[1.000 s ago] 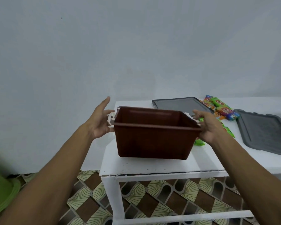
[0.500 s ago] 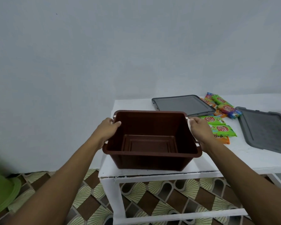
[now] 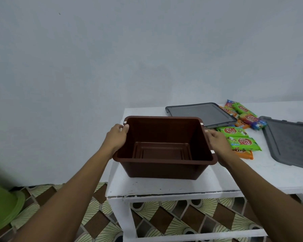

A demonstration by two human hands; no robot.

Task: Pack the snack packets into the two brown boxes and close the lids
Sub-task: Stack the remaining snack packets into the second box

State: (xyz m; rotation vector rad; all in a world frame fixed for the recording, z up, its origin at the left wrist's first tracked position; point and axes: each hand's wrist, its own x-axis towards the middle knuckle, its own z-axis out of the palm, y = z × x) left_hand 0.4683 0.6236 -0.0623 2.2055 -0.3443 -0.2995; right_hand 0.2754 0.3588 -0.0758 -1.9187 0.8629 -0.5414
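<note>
The brown box (image 3: 164, 165) stands upright, mouth open, on the near left corner of the white table (image 3: 164, 187). Its stepped bottom shows bare from wall to wall. White clip pieces sit at the corners of its rim.

Both hands are clamped on this box, one at each short side and well apart. The left hand (image 3: 116, 137) grips the left rim near the far corner, with its fingers curled over the edge. The right hand (image 3: 217, 142) holds the right side just under the rim. The wall of the box partly hides its fingertips.

Just behind the box, touching or nearly touching its far right corner, a grey lid (image 3: 199, 113) lies flat. A second grey lid (image 3: 290, 138) lies further to the right of the box, well apart from it.

The snack packets lie loose on the table, to the right of the box and between the two lids. Two green packets (image 3: 243, 143) lie just beyond the right hand, and an orange packet (image 3: 244, 153) pokes out below them. A small heap of packets (image 3: 247, 114) lies further back, against the first lid.

Left of the box and below it, a green basin (image 3: 2, 203) sits on the patterned tile floor (image 3: 94, 224).
</note>
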